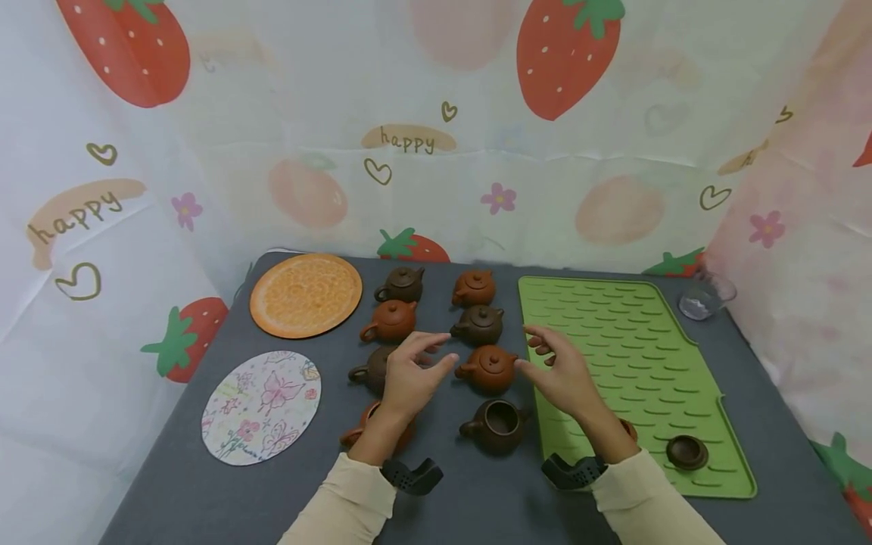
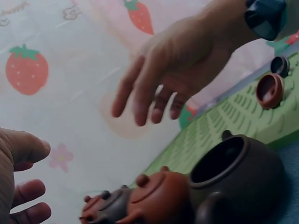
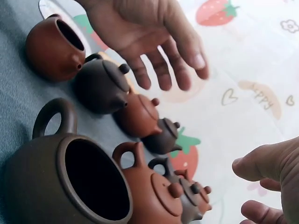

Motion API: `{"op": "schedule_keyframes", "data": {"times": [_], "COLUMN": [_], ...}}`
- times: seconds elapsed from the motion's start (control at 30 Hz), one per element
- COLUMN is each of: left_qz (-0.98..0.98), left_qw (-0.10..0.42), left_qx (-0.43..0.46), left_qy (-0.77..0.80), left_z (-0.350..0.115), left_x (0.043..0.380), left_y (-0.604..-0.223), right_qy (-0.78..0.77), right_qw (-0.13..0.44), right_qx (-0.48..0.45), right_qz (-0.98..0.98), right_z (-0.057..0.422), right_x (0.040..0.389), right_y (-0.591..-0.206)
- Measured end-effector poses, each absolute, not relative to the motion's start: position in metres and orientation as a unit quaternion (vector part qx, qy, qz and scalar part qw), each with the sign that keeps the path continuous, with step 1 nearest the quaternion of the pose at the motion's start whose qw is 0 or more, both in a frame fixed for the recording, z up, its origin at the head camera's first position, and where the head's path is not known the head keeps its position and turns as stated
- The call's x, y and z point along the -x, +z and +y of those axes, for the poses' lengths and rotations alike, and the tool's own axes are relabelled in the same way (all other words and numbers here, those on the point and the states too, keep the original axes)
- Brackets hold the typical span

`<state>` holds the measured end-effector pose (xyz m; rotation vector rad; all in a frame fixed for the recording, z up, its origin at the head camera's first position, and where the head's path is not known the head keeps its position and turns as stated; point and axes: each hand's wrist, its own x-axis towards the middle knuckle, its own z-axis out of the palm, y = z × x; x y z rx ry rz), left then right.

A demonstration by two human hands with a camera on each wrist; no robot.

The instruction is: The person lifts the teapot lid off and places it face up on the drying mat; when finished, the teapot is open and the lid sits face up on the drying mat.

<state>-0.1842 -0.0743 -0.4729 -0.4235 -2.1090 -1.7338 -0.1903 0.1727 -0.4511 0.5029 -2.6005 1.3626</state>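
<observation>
Both hands hover over two columns of small clay teapots, holding nothing. My left hand (image 1: 415,375), fingers loosely bent, partly covers a dark teapot (image 1: 370,371) in the left column. Fingers relaxed, my right hand (image 1: 562,375) hangs beside a lidded reddish-brown teapot (image 1: 492,369) in the right column. Nearest me are two lidless pots: a dark teapot (image 1: 499,428) and a reddish-brown teapot (image 1: 402,439), the latter partly behind my left forearm. A dark lid (image 1: 687,453) and a reddish-brown lid (image 2: 270,91) lie on the green mat (image 1: 613,356).
Left of the teapots lie an orange round mat (image 1: 306,295) and a white mat with butterfly drawings (image 1: 262,407). A clear glass vessel (image 1: 705,297) stands at the back right. Printed cloth (image 1: 477,166) hangs behind the dark table (image 1: 163,484).
</observation>
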Motion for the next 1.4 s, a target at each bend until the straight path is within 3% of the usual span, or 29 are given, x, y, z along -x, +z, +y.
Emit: {"op": "schedule_keyframes", "data": {"times": [0.47, 1.1, 1.4], "left_qz": [-0.795, -0.798, -0.793], "left_qw": [0.166, 0.108, 0.133], "left_qx": [0.056, -0.033, -0.033], "left_qy": [-0.58, -0.592, -0.593], "left_z": [-0.043, -0.023, -0.021], "left_x": [0.198, 0.197, 0.194], "left_y": [-0.495, -0.527, -0.536], "right_qy": [0.425, 0.395, 0.358], "right_qw": [0.056, 0.002, 0.019], "right_qx": [-0.199, -0.162, -0.178], "right_qz": [-0.881, -0.904, -0.916], "right_z": [0.154, 0.148, 0.146], "right_x": [0.214, 0.219, 0.222], "right_y": [-0.473, -0.484, -0.484]}}
